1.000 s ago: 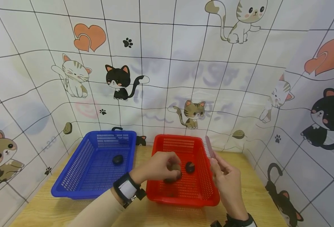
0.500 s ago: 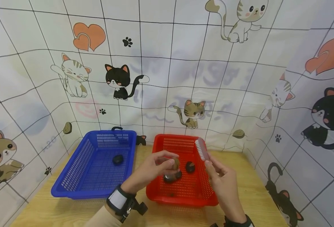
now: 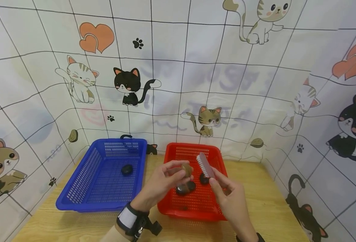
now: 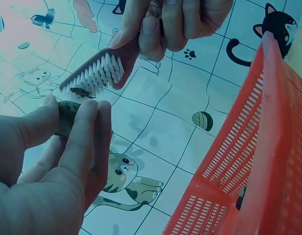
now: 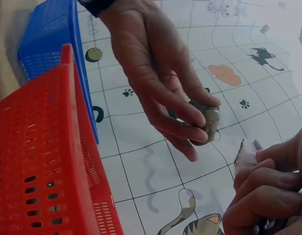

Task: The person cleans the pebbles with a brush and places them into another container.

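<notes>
Above the red basket (image 3: 193, 215), my left hand (image 3: 163, 179) pinches a brownish stone (image 3: 187, 170) between thumb and fingers. My right hand (image 3: 230, 198) grips a scrub brush (image 3: 206, 165) with a mauve back and white bristles, tilted toward the stone. In the left wrist view the bristles (image 4: 99, 73) are right over the stone's top; whether they touch it, I cannot tell. Dark bits (image 4: 81, 92) show at the bristle tips. In the right wrist view the stone (image 5: 212, 120) sticks out past the left fingertips. Dark stones (image 3: 182, 190) lie in the red basket below.
A blue basket (image 3: 84, 201) stands to the left with one black stone (image 3: 127, 169) inside. Both baskets sit on a wooden table (image 3: 265, 201). A cat-patterned sheet (image 3: 166, 77) rises behind and along both sides.
My left hand has lifted the brownish stone out of the red basket, baring the dark stones there. My right hand has brought the brush leftward, closer to the stone.
</notes>
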Demonstrator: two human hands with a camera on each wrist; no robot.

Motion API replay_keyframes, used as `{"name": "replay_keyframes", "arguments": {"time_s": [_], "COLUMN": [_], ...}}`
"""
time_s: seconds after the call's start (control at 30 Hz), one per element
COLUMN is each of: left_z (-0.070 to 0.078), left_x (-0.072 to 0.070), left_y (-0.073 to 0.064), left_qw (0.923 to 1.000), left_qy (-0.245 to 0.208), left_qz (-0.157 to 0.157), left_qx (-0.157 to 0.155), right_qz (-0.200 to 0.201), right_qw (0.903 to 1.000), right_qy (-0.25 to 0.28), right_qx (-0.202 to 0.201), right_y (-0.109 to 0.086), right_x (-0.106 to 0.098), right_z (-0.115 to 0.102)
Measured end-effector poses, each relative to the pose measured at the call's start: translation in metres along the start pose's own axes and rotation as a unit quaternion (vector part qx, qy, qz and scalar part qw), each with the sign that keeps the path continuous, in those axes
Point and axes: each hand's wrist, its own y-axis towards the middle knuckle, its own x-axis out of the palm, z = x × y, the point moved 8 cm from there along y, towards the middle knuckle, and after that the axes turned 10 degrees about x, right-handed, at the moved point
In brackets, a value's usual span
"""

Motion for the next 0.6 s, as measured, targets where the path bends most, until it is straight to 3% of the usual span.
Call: {"name": "replay_keyframes", "arguments": {"time_s": [0.23, 0.6], "left_z": [0.0, -0.005], "left_x": [0.001, 0.009], "left_y": [0.007, 0.007], "left_qw": [0.9997, 0.9989], "left_qy": [-0.003, 0.016], "left_qz": [0.021, 0.044], "left_qx": [0.009, -0.005], "right_qz": [-0.005, -0.002], "right_qw": [0.9992, 0.999], "right_qy": [-0.014, -0.041], "right_qx": [-0.037, -0.015], "right_y": [-0.007, -0.005], "right_x": [0.015, 0.024], "right_z": [-0.002, 0.007]}}
